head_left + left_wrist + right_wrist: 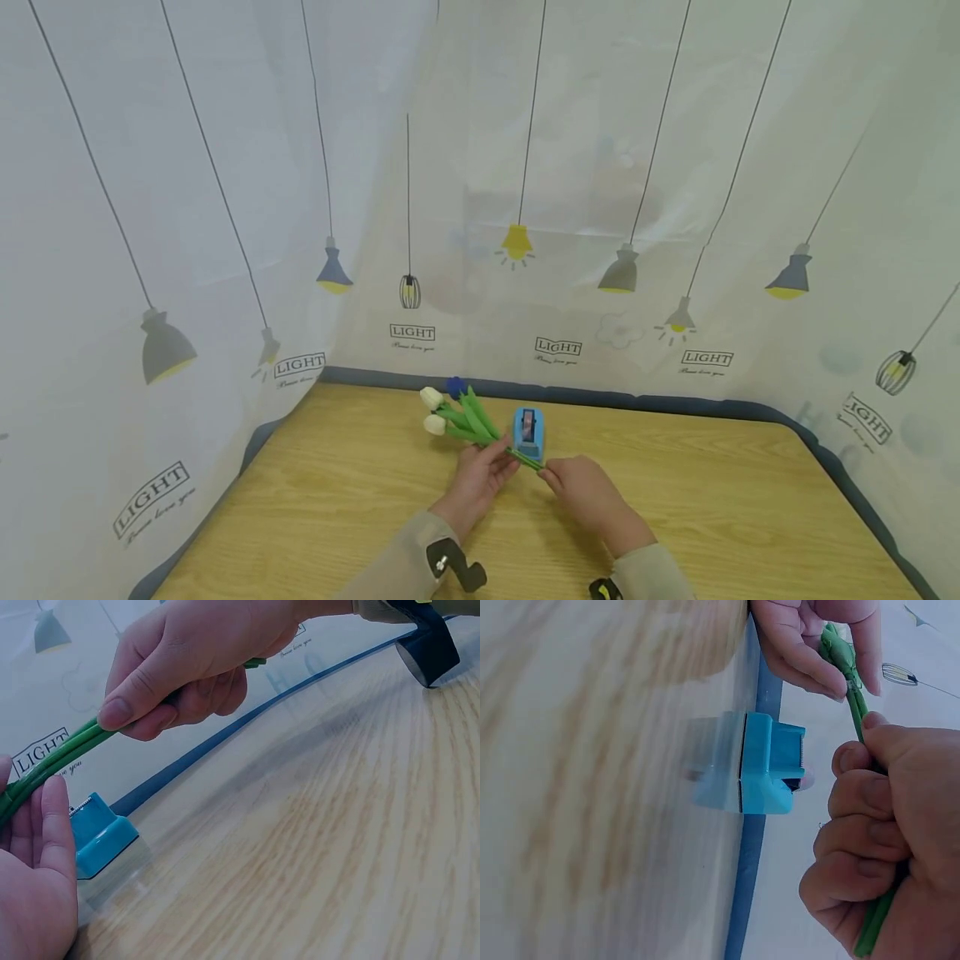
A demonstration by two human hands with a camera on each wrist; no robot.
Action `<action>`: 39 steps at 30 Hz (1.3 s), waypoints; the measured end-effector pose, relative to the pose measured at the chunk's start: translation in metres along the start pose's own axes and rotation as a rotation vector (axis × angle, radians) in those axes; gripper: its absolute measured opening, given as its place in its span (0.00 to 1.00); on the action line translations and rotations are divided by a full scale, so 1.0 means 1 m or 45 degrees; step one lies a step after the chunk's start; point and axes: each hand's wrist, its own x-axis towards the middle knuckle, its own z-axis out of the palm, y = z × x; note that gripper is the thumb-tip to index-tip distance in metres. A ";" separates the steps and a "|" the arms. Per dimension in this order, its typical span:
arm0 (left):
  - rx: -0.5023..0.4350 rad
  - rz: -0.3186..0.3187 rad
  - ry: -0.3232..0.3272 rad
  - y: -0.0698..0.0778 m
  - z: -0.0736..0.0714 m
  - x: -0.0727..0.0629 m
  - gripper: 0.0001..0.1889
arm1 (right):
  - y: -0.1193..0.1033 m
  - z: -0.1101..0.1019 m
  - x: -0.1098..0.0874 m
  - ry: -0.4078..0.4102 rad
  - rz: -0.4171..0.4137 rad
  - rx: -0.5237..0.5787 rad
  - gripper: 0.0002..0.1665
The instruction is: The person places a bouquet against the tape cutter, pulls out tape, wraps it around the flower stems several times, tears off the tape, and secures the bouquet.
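Note:
A small bunch of tulips point(476, 417), two white blooms and one blue with green leaves, slants over the table. My left hand point(480, 477) holds it palm up below the leaves, thumb and fingers around the stems point(857, 712). Farther down, my right hand point(588, 493) grips the same stems, its fingers curled round them in the right wrist view. The stem ends point(873, 930) poke out beneath that fist. Just behind the stems stands a blue tape dispenser point(528, 427), its serrated edge visible in the right wrist view. Neither hand touches the dispenser.
The wood-grain table point(360, 483) has a dark blue edging point(600, 397) along its back and sides. Behind it hangs a pale backdrop point(480, 167) printed with lamps and lettering. Black straps point(453, 562) sit on both sleeves.

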 end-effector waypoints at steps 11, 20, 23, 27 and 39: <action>0.008 -0.017 0.029 -0.001 -0.001 0.002 0.07 | -0.006 -0.003 -0.003 -0.146 0.189 0.362 0.27; 0.068 -0.016 0.007 -0.001 -0.001 0.001 0.12 | 0.002 -0.007 -0.010 -0.437 0.507 1.071 0.37; 0.081 -0.021 0.014 -0.001 -0.001 0.001 0.10 | 0.005 -0.006 -0.009 -0.519 0.522 1.190 0.36; 0.081 -0.022 0.013 -0.001 0.000 0.002 0.10 | 0.006 -0.006 -0.007 -0.582 0.554 1.318 0.30; 0.019 -0.003 0.001 0.000 0.001 0.001 0.16 | 0.002 -0.005 -0.002 -0.246 0.233 0.601 0.30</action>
